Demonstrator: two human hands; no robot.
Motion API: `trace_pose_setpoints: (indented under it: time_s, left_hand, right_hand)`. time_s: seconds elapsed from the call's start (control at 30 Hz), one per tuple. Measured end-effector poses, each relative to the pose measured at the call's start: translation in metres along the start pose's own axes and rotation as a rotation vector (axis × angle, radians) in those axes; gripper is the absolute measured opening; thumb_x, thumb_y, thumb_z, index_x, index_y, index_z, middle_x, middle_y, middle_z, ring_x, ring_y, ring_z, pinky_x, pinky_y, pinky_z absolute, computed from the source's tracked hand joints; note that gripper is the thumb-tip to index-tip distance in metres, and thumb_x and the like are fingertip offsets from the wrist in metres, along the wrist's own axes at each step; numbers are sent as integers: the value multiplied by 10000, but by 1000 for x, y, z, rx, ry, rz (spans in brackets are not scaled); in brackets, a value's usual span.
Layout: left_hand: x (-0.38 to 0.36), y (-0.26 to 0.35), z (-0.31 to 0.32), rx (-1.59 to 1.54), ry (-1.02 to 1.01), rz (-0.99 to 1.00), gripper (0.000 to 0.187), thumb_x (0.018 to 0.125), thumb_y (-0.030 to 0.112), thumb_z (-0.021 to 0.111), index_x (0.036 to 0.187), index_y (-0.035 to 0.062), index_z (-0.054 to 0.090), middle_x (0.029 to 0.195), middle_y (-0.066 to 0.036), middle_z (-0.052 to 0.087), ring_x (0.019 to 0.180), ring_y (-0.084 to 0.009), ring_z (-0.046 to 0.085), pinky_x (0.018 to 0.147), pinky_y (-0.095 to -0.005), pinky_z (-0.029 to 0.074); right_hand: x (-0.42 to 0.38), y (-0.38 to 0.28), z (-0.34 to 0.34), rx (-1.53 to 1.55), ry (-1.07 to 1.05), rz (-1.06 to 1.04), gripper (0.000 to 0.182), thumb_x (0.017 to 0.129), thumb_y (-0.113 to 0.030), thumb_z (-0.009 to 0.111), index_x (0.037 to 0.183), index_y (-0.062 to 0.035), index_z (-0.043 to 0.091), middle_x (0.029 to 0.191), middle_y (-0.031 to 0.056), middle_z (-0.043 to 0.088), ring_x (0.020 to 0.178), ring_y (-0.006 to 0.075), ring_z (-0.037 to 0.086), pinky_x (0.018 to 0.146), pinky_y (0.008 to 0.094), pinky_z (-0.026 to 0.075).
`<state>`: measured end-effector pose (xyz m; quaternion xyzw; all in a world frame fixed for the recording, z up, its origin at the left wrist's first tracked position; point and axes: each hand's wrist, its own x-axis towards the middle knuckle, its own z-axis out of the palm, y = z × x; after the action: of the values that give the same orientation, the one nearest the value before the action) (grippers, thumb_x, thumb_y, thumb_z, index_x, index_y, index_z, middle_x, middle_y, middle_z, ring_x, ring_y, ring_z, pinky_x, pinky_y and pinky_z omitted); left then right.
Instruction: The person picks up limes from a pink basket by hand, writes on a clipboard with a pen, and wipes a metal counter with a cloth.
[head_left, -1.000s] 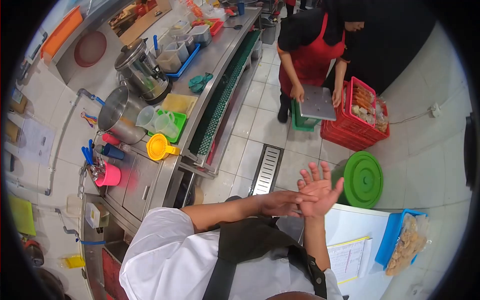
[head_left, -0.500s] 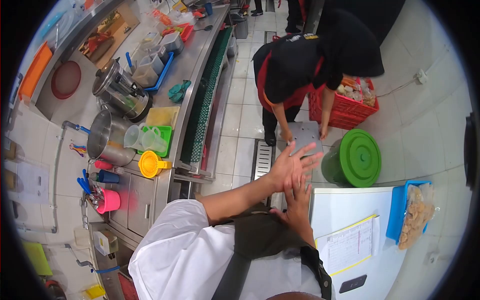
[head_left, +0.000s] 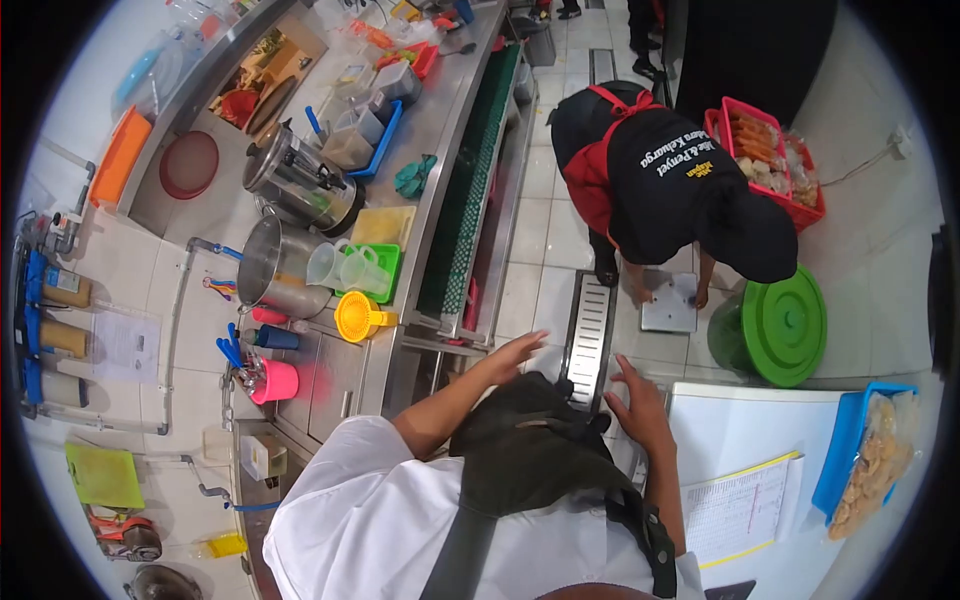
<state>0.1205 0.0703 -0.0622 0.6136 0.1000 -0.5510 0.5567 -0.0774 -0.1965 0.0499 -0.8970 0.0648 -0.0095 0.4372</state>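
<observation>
In front of my dark apron (head_left: 520, 440), my two hands are apart and hold nothing. My left hand (head_left: 515, 358) stretches out over the floor, its fingers extended and slightly blurred. On the other side, my right hand (head_left: 640, 402) has its fingers spread, beside the white top (head_left: 740, 415) that bears a paper sheet. Between and beyond them lies a slotted floor drain (head_left: 592, 335). A co-worker (head_left: 650, 165) in black and red bends over, both hands at a grey metal plate (head_left: 668, 303) low at the floor.
A green-lidded bin (head_left: 783, 325) and red crates (head_left: 765, 160) stand at the right. A blue tray (head_left: 850, 450) with bagged food sits on the white top. Along the left runs a steel counter (head_left: 425, 130) with a pot (head_left: 280, 262), jugs and a yellow juicer (head_left: 360, 317).
My hands, touching each other before, have separated and dropped toward my apron. The co-worker has bent further, with the metal plate now lower. The view has shifted left.
</observation>
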Motion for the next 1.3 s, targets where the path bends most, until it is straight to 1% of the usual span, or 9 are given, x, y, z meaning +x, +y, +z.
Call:
trace_pose_setpoints:
  time_s: [0.1,0.17,0.2,0.37,0.7,0.83,1.03,1.13,1.3]
  left_hand:
    - [-26,-86,-75,91,-46,-215,716,967,595,598,1512,137,516,1568,-134,466,1381,-300,501,1147,-417,404]
    - [-37,-152,-129,228,41,-26,720,964,619,579,1495,134,532,1532,-146,508,1354,-282,530,1117,-453,437]
    - [-47,-159,-131,89,253,-400,731,956,637,575,1491,141,534,1532,-155,504,1349,-288,535,1111,-465,440]
    - [56,-268,-252,88,41,-611,908,881,770,558,1598,249,357,1653,-109,306,1434,-363,392,1099,-618,351]
    - [170,56,-234,330,277,484,653,962,292,725,1502,53,445,1332,-245,623,1300,-315,591,1044,-396,495]
    - [172,194,-260,549,597,1055,561,919,217,704,1442,120,525,1347,-157,637,1338,-358,540,1154,-458,386]
    - [156,295,-325,1099,1186,847,642,864,258,719,1458,140,506,1580,-169,390,1528,-398,243,1237,-549,202]
    - [165,273,-359,1246,1088,859,690,883,286,699,1492,72,458,1598,-220,354,1535,-431,215,1237,-570,197]
    - [156,277,-347,1255,1048,714,768,873,340,705,1528,63,417,1648,-230,262,1547,-450,174,1242,-599,171]
  right_hand:
    - [19,2,-2,-28,-49,-68,703,914,-221,734,1535,-112,423,1144,149,720,1094,367,663,972,458,494]
    - [36,-2,-5,-24,-129,11,691,921,-235,726,1533,-121,427,1197,156,705,1113,367,658,980,462,493]
    - [45,-4,-6,-25,-169,50,686,924,-242,722,1533,-125,428,1224,159,697,1122,367,655,983,464,492]
    - [99,15,26,-33,-337,279,602,950,-267,707,1488,-116,484,1233,174,684,1143,331,663,999,431,510]
    - [96,159,156,388,-469,669,475,1064,-372,557,1432,-74,523,1291,72,616,1178,202,593,1011,361,472]
    - [126,153,142,739,-406,1404,496,1048,-381,561,1476,-133,518,1416,115,546,1307,235,514,1080,388,435]
    - [208,219,151,26,-743,708,418,955,-239,618,1349,-102,647,1515,165,508,1350,342,522,1118,434,432]
    - [277,224,155,196,-681,838,476,1026,-365,483,1446,-153,555,1387,56,593,1086,251,607,938,459,479]
    - [390,189,170,536,-686,965,648,1022,-563,505,1453,-81,554,1391,118,629,1268,272,580,1032,425,478]
